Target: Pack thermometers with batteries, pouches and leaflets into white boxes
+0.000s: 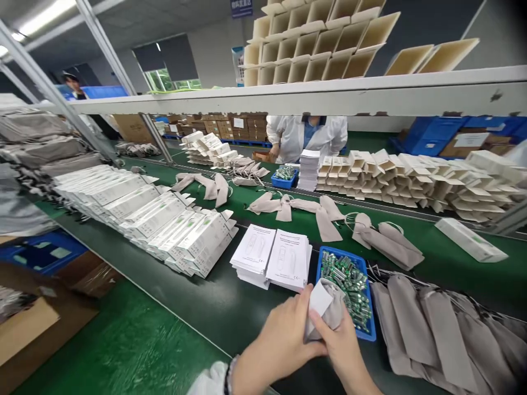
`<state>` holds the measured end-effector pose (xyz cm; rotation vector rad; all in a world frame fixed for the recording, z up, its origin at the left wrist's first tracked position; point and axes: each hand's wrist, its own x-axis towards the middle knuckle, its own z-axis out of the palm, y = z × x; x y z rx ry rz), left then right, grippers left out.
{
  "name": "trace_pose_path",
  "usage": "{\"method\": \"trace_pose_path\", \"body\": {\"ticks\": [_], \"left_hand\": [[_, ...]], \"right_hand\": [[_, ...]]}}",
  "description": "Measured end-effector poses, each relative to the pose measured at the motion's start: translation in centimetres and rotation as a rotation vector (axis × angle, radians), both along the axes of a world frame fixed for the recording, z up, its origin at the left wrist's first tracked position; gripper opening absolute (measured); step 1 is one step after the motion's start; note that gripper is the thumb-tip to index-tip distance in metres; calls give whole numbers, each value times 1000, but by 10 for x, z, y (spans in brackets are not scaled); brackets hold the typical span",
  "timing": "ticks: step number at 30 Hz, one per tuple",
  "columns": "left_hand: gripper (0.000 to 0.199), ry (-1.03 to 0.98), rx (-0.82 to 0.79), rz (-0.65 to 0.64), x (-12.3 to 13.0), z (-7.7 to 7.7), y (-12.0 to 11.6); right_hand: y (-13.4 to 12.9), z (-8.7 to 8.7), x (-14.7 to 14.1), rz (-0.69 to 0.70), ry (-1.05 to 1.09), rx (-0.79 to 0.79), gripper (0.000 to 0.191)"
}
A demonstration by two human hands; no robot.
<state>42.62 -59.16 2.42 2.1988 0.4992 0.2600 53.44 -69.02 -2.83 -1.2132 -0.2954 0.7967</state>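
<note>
Both hands grip a grey fabric pouch in front of me, at the near edge of a blue tray. A small white flat piece, like paper or card, shows against the pouch; its kind is unclear. My left hand is closed on the pouch's left side, and my right hand holds its right side with the thumb near the white piece. Just beyond, the blue tray holds many batteries with green and silver casings. Two stacks of printed manuals lie to the left of it.
Grey pouches are piled at right. Rows of white boxes lie at left; a single white box lies on the green belt among loose pouches. A shelf crosses above. A person in white works opposite.
</note>
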Motion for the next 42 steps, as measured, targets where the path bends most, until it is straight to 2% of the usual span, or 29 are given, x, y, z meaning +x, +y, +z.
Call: {"method": "trace_pose_path", "body": {"ticks": [1, 2, 3, 5, 7, 9, 12, 15, 17, 19, 21, 23, 24, 26, 28, 29, 31, 33, 35, 38, 42], "left_hand": [[77, 28, 109, -63, -8, 10, 21], [67, 29, 262, 5, -18, 21, 47], [58, 30, 447, 189, -29, 32, 78], [52, 190, 796, 563, -55, 54, 146], [50, 249, 882, 760, -83, 74, 209], [54, 293, 935, 871, -109, 86, 257], [56, 392, 949, 912, -135, 87, 295], [44, 474, 947, 906, -141, 79, 311], [38, 489, 961, 903, -139, 82, 315], [41, 474, 985, 907, -134, 95, 311], [51, 432, 1014, 912, -125, 111, 290], [59, 352, 996, 857, -109, 117, 247], [58, 265, 887, 723, -100, 113, 219], [58, 116, 596, 428, -78, 92, 155], [63, 45, 411, 169, -59, 61, 93], [63, 31, 329, 93, -51, 45, 68], [77, -12, 141, 36, -40, 19, 31], [72, -26, -62, 6, -32, 3, 13], [55, -1, -222, -40, -26, -5, 6], [41, 4, -302, -89, -17, -15, -1], [42, -41, -385, -43, -4, -31, -17]], "right_hand": [[0, 5, 3, 0, 25, 9, 61], [-2, 11, 6, -2, 61, 27, 58], [-4, 16, 10, -5, 103, 46, 55], [-9, 23, 16, 8, 188, 58, 53], [-15, 25, 20, 37, 257, 18, 56], [-19, 22, 20, 69, 312, -21, 64], [-22, 16, 15, 57, 342, -35, 72], [-21, 12, 11, 44, 337, -34, 76], [-20, 11, 14, 45, 337, -40, 76], [-21, 13, 21, 32, 318, -28, 71], [-24, 21, 31, -7, 284, -8, 64], [-29, 37, 40, -72, 251, 2, 60], [-31, 47, 44, -119, 233, 18, 60], [-34, 71, 47, -213, 199, 81, 58], [-33, 91, 48, -274, 195, 158, 52], [-31, 98, 49, -282, 207, 187, 50], [-26, 103, 53, -273, 247, 213, 48], [-24, 97, 61, -276, 279, 202, 49], [-25, 88, 71, -285, 296, 179, 50], [-31, 78, 82, -277, 274, 171, 48], [-34, 75, 86, -319, 231, 179, 46]]}}
